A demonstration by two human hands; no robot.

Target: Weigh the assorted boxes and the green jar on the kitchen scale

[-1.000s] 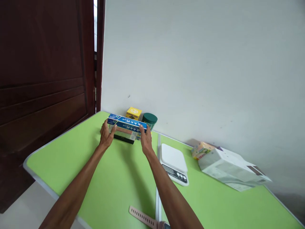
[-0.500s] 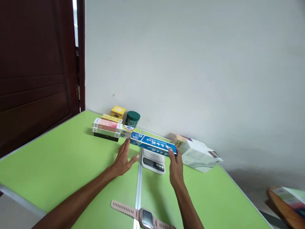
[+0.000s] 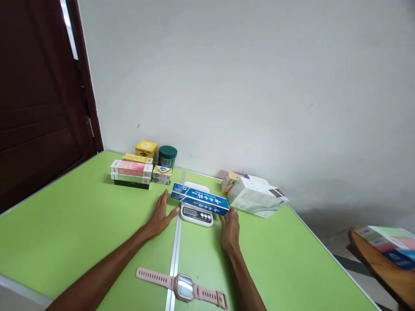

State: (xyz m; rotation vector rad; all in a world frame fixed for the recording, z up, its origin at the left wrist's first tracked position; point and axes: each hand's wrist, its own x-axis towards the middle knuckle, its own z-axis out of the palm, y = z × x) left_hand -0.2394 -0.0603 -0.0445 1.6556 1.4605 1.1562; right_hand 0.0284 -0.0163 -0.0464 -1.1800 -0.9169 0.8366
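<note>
A long blue box [image 3: 199,198] lies across the top of a small white kitchen scale [image 3: 196,211] on the green table [image 3: 81,224]. My right hand [image 3: 230,224] sits at the box's right end, fingers touching it. My left hand [image 3: 161,215] rests just left of the scale with its fingers spread, close to the box's left end. Whether the right hand still grips the box is unclear.
A stack of flat boxes [image 3: 131,172], a yellow box [image 3: 145,149] and a green-lidded jar [image 3: 167,156] stand at the back left by the wall. A white bag [image 3: 256,196] lies right of the scale. A pink smartwatch [image 3: 183,287] lies near me. A wooden table [image 3: 385,263] stands at right.
The blue box left the stack at the back left, travelled right in my right hand, and now lies on the scale. My left hand let go of it and opened.
</note>
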